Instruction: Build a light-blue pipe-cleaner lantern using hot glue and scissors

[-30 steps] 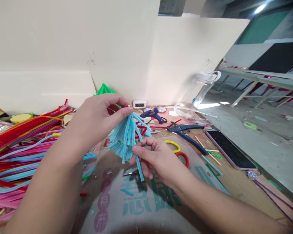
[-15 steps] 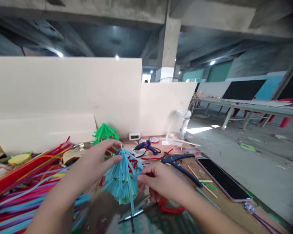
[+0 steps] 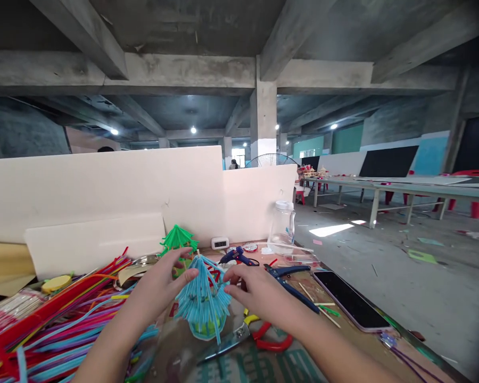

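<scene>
A small model with a cone-shaped roof of light blue pipe cleaners (image 3: 203, 300) stands upright on the table, with a pale stick tip at its peak. My left hand (image 3: 171, 279) is at the upper left of this roof, thumb and fingers apart, thumb close to the strands. On the other side my right hand (image 3: 253, 284) has bent fingers, with a gap between thumb and forefinger beside the roof's right edge. Whether either hand touches the strands, I cannot tell. In front of the model lie scissors (image 3: 273, 343) with red and yellow handles. Behind it stands a green pipe-cleaner roof (image 3: 178, 238).
Pipe cleaners (image 3: 75, 330) in many colours heap at the left. To the right lie dark blue pliers (image 3: 293, 282), a phone (image 3: 351, 300) and thin sticks. A glue gun (image 3: 238, 256), white digital clock (image 3: 220, 243) and clear jug (image 3: 282, 229) stand near the white board (image 3: 104, 191).
The head view has tilted up, so the table sits lower. My right hand has moved up beside the roof and its fingers have parted. My left thumb and fingers remain near the peak.
</scene>
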The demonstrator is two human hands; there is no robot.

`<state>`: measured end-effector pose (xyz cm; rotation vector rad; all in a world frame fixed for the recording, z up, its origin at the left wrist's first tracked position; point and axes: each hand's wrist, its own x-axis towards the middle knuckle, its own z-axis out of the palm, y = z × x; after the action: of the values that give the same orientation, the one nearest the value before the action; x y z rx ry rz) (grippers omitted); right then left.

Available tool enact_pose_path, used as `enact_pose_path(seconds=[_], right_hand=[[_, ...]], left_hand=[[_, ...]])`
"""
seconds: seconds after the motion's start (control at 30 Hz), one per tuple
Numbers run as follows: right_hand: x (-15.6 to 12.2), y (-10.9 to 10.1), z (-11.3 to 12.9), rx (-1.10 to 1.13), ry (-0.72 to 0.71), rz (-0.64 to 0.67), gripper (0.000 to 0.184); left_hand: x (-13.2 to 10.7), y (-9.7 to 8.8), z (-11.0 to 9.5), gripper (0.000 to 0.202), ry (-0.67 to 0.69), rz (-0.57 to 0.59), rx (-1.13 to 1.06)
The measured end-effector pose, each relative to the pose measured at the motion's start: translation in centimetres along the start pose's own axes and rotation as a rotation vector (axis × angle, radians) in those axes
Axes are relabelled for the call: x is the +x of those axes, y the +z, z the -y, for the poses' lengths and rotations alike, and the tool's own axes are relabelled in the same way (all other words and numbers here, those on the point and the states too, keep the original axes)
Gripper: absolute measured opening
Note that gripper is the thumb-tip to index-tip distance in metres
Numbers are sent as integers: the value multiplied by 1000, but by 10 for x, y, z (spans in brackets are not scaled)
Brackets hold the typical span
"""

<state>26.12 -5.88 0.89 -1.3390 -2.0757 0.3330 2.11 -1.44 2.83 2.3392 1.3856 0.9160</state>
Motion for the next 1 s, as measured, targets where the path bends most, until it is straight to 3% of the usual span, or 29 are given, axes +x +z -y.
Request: enact_pose_path(seconds=[0.17,0.4,0.53,0.63,0.9,1.0], right_hand=[[6,2,-8,4,-12,-12,20],[8,11,-12,102,-121,-66,28],[12,20,-16,88,-106,-3,32],[13,28,-20,47,-116,15,34],[15,35,-15,39,-94,77,30],[14,37,-14,31,-62,71,25]], left_hand=[[-4,15,4,67,65,-30,-28],[-13,19,8,75,118,37,-150],[-12,17,12,79,72,110,-112],[-13,18,13,79,142,131,-61],[-11,32,4,82,193,142,-14],[-10,41,2,88,221,91,19]])
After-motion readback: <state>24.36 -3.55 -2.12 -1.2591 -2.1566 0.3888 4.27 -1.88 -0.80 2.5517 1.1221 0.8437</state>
